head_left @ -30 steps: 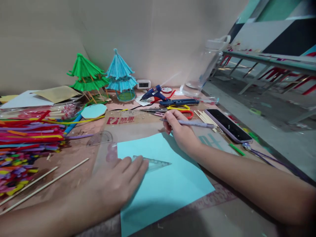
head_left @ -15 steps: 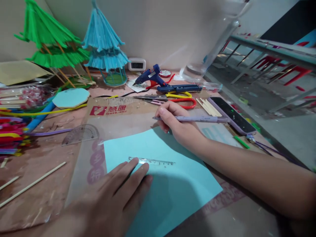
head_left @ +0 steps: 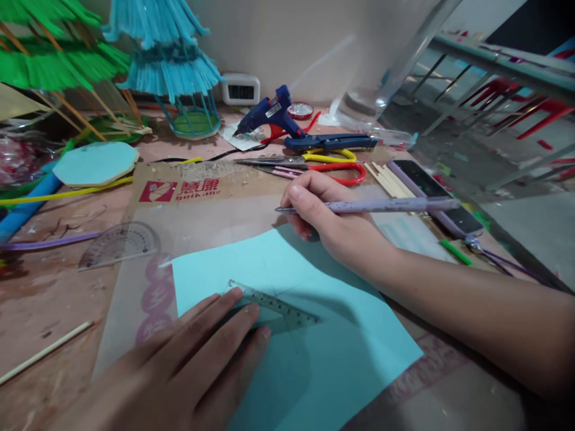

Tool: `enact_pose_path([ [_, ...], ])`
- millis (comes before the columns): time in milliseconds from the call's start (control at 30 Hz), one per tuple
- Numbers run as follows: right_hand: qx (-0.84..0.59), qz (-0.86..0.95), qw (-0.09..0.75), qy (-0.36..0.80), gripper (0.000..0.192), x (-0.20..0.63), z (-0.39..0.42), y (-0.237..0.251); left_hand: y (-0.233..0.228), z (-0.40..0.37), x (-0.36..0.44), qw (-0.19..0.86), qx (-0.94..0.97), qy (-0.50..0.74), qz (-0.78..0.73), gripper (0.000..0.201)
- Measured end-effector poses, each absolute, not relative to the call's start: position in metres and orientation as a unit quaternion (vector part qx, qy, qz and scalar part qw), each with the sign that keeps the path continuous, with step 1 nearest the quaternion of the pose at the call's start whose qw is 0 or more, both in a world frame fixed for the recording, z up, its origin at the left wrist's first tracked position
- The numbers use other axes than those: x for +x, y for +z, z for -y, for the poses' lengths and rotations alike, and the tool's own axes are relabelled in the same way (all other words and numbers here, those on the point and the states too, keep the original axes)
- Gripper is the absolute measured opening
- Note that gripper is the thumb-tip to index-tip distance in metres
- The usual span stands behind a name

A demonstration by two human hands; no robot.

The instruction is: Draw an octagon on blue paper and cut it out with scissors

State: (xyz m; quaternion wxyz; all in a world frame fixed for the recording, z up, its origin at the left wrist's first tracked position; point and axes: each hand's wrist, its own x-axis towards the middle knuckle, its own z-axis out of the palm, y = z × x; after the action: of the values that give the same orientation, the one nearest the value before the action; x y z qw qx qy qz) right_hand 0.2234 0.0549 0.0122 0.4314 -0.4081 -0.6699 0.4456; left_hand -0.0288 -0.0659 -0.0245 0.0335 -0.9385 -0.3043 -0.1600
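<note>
At 6 o'clock on blue paper (head_left: 323,383), our set square (head_left: 281,307) has turned clockwise, slanting its edge anew; our left hand (head_left: 179,362), fingers slightly parted, presses it; our right hand (head_left: 332,228) pinches a pen (head_left: 395,205).

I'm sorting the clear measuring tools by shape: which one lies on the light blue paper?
The triangular set square, with the left hand at its edge; the semicircular protractor lies off the paper, left of it.

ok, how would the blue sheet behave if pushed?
Probably floppy: the blue sheet looks paper-thin. Might buckle if pushed now, as the left hand seems to press the clear ruler onto it. Hand off, likely slides easily; no fastening shows.
</note>
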Motion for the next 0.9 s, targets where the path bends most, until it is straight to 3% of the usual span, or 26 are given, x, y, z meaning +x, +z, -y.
enact_pose_path([
  [900,-0.392,0.678,0.421,0.458,0.025,0.2245,-0.0580,0.0063,-0.0225,0.0597,-0.0268,0.010,-0.948,-0.141,0.284,0.051],
])
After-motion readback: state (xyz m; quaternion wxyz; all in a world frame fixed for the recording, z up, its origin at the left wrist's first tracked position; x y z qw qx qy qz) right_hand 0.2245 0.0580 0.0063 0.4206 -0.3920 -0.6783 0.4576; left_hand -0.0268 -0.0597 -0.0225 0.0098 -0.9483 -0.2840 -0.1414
